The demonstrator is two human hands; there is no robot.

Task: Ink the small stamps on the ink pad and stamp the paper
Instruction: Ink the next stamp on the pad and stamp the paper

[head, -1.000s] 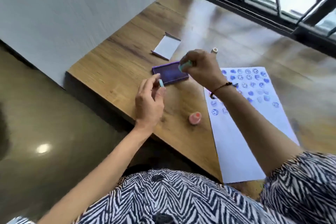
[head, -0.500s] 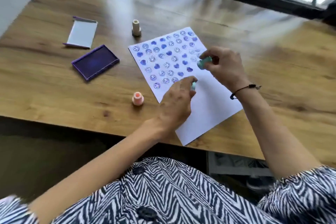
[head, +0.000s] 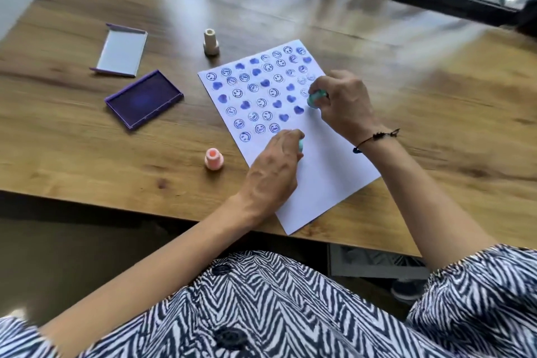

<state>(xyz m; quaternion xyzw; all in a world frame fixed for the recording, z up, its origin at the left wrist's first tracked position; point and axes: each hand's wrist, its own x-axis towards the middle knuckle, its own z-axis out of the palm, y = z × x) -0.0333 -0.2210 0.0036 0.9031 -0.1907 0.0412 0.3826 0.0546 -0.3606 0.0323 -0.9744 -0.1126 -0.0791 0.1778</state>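
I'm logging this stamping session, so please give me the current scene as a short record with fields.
left hand: grip on a teal stamp, on the paper
right hand: grip on a second teal stamp, at the edge of the printed rows
paper: upper part covered with blue smileys and hearts, lower part blank
ink pad: open, left of the paper
lid: lying beyond the pad
idle stamps: pink stamp, beige stamp, both upright on the table

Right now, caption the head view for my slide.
Both hands press teal stamps onto paper beside the ink pad.
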